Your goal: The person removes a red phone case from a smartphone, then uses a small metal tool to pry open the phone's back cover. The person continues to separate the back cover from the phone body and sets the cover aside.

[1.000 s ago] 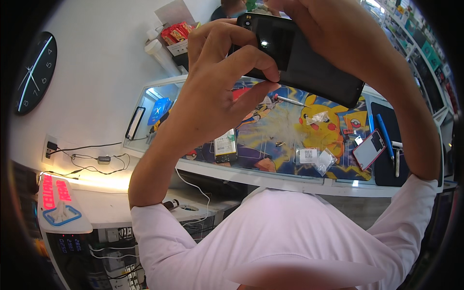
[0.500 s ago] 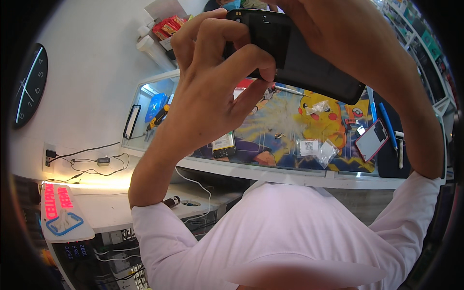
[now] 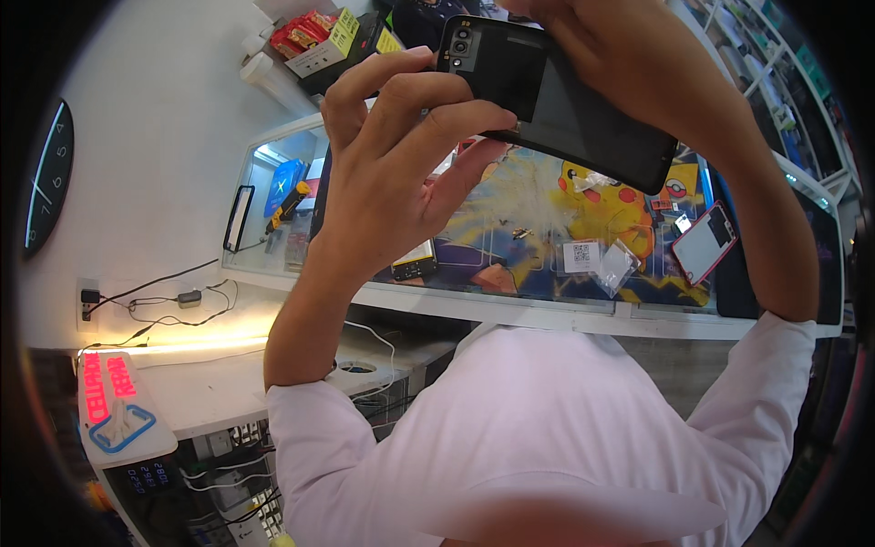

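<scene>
A black smartphone (image 3: pixel 583 118) is held up above the workbench, tilted, its camera lenses at the upper left corner. My left hand (image 3: pixel 401 137) grips its left end, with the fingers bent over the edge and the thumb below. My right hand (image 3: pixel 592 55) is raised over the phone's far edge; its fingers run past the top of the picture, so their grip is hidden. On the cartoon-print mat (image 3: pixel 474 237) beneath lie small metal bits (image 3: pixel 521 234), clear plastic packets (image 3: pixel 617 266) and an opened device (image 3: pixel 416 262). A red-rimmed phone part (image 3: pixel 705 243) lies toward the right.
A glass-topped counter (image 3: pixel 437 308) holds the mat. At its left are a black frame (image 3: pixel 240 219) and a yellow-black tool (image 3: pixel 288 206). Red packets in a box (image 3: pixel 305 36) stand at the back. Cables (image 3: pixel 173 303) hang by the wall; a lower white shelf (image 3: pixel 210 387) is at left.
The phone has tilted and shifted slightly, and its camera lenses now show clear of my left fingers. My right forearm has moved a little left. The whole view has shifted a little.
</scene>
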`<state>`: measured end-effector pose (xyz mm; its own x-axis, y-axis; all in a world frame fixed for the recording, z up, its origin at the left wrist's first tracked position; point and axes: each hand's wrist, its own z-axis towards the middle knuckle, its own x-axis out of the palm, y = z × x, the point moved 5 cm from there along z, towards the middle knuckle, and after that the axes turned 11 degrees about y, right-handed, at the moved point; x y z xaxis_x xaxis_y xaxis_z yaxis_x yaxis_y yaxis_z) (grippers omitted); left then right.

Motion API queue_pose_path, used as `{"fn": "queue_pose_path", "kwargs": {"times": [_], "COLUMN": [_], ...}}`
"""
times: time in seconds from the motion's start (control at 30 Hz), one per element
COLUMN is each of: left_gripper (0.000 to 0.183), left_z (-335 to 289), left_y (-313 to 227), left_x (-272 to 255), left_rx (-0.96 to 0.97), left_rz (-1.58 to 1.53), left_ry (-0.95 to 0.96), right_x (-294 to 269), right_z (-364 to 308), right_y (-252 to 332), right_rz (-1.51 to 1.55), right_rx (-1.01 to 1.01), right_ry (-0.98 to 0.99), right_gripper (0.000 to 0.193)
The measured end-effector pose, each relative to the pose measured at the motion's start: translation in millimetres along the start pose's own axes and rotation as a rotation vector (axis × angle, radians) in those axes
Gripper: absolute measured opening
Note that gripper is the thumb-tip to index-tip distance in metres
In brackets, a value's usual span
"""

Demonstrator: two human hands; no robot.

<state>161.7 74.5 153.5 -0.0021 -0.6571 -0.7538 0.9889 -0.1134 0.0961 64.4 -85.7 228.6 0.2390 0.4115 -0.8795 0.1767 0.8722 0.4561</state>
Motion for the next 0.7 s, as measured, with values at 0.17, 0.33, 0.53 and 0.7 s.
{"fn": "queue_pose_path", "kwargs": {"times": [0.17,0.33,0.53,0.7], "left_gripper": [0.023,0.015,0.017,0.014], "left_z": [-17.0,-43.5,-62.3,-68.2], "left_y": [-0.7,4.4,6.2,6.9], "left_x": [26.1,68.2,88.5,87.5], "left_rx": [-0.081,-0.435,-0.475,-0.282], "left_rz": [-0.304,-0.859,-0.907,-0.649], "left_ry": [0.163,0.517,0.628,0.524], "right_x": [77.2,173.8,203.7,196.8], "right_z": [21.1,21.8,13.4,21.2], "right_y": [-53.6,-116.5,-123.8,-124.7], "right_rz": [0.105,0.212,0.352,0.18], "right_rx": [-0.056,0.055,0.127,0.163], "right_ry": [0.151,0.58,0.698,0.523], "right_gripper": [0.022,0.024,0.025,0.032]}}
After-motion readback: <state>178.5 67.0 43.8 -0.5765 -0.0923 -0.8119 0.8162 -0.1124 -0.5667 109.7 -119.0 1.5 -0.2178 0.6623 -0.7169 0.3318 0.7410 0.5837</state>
